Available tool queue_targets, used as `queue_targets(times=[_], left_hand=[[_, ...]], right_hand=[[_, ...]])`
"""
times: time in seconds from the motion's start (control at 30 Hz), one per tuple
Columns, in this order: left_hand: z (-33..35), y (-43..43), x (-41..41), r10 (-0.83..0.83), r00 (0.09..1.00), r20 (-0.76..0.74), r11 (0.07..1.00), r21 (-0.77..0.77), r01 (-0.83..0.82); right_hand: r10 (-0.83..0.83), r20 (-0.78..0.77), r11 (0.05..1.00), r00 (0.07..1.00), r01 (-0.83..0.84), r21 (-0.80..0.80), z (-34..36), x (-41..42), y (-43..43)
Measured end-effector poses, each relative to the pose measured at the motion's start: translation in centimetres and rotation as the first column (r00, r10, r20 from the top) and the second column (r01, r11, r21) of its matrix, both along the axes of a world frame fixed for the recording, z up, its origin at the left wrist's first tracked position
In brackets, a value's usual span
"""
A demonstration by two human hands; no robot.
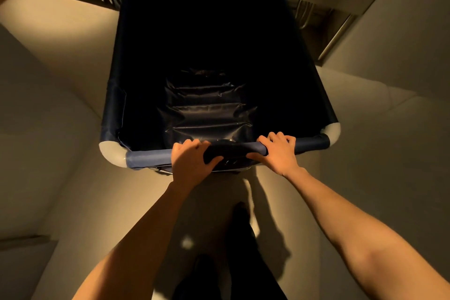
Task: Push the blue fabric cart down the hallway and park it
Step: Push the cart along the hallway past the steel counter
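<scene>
The blue fabric cart (314, 143) fills the middle of the head view, a deep dark bin with white corner joints and a fabric-wrapped top rail. Its inside is dark and looks empty, with creased fabric at the bottom. My left hand (190, 161) is wrapped around the near rail, left of centre. My right hand (280, 151) grips the same rail to the right, fingers curled over the top. Both arms reach forward from below.
Pale walls (36, 129) close in on the left and on the right (389, 68). Dark door frames with light trim (338, 36) stand at the far right and far left. My dark-clad legs and shoes (241, 238) are on the light floor behind the cart.
</scene>
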State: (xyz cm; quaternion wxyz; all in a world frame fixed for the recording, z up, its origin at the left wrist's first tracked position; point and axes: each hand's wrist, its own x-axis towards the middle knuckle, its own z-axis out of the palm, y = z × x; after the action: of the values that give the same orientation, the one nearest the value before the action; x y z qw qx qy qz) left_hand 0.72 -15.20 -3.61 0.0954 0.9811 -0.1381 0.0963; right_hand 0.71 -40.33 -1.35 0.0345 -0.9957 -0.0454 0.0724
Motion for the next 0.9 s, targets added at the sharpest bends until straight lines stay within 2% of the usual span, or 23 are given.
queue_targets(times=[0.17, 0.37, 0.5, 0.6, 0.77, 0.9], left_hand=[[-0.4, -1.3, 2.9, 0.071, 0.997, -0.004, 0.995, -0.072, -0.071], [-0.5, -3.1, 6.3, 0.154, 0.986, -0.058, 0.976, -0.15, -0.161], [0.3, -4.1, 8.4, 0.24, 0.969, -0.058, 0.971, 0.018, -0.239], [0.8, -4.9, 9.9, 0.289, 0.952, -0.103, 0.957, 0.058, -0.285], [1.0, -6.4, 11.9, 0.353, 0.931, -0.095, 0.935, -0.004, -0.355], [0.9, -7.6, 13.1, 0.402, 0.913, -0.064, 0.915, 0.005, -0.402]], right_hand=[[0.08, 0.075, 0.997, 0.994, -0.081, 0.013, -0.7, 4.7, -1.5], [0.128, 0.025, 0.991, 0.991, -0.129, 0.021, -0.7, 10.5, -2.8], [0.175, 0.017, 0.982, 0.985, -0.175, 0.072, -0.6, 13.9, -3.5], [0.218, -0.005, 0.975, 0.976, -0.217, 0.05, -0.7, 16.8, -4.0], [0.31, -0.005, 0.95, 0.951, -0.31, 0.035, -0.8, 21.5, -4.7], [0.378, -0.019, 0.926, 0.926, -0.377, 0.031, -0.5, 24.2, -5.0]])
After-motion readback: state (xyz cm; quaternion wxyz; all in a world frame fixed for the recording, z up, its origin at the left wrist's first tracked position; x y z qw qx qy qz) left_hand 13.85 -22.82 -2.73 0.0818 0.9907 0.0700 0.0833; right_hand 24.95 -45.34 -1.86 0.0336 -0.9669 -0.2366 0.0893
